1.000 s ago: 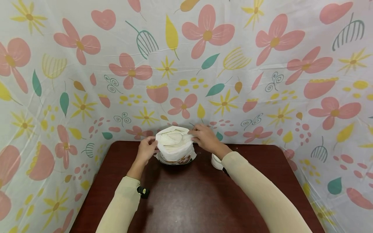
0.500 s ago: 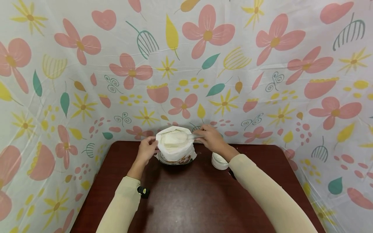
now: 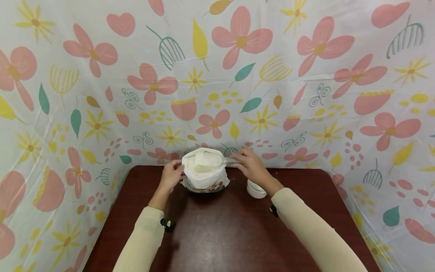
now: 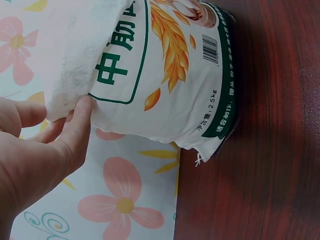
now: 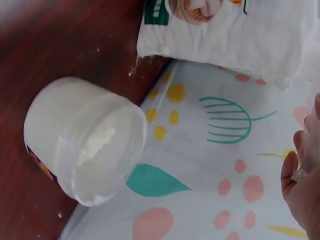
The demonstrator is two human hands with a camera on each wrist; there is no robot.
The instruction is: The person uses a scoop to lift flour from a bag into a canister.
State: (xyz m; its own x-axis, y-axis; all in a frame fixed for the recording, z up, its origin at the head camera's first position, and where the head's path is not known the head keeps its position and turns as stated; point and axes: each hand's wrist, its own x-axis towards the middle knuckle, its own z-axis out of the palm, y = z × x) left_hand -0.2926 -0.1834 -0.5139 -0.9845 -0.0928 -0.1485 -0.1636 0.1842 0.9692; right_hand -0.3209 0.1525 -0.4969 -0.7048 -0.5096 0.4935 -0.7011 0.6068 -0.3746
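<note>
A white flour bag (image 3: 205,178) with its top folded down stands at the back of the table. Printing on its side (image 4: 172,60) shows wheat ears and 2.5 kg. My left hand (image 3: 170,175) pinches the bag's folded rim on the left, thumb on one side and fingers on the other. In my right hand (image 3: 250,166) is the handle of a clear scoop (image 3: 209,159), its bowl heaped with white flour over the bag's mouth. Just under the right forearm stands a clear plastic jar (image 3: 255,190). The right wrist view shows some flour (image 5: 97,140) inside it.
A dark red-brown wooden table (image 3: 210,234) carries the bag and jar. Behind it hangs a white curtain (image 3: 217,87) with flowers and leaves. White specks of flour (image 5: 60,215) lie on the table around the jar.
My right hand has drawn back slightly to the right, and the scoop has risen out of the bag's flour with a full load. The left hand has stayed at the rim.
</note>
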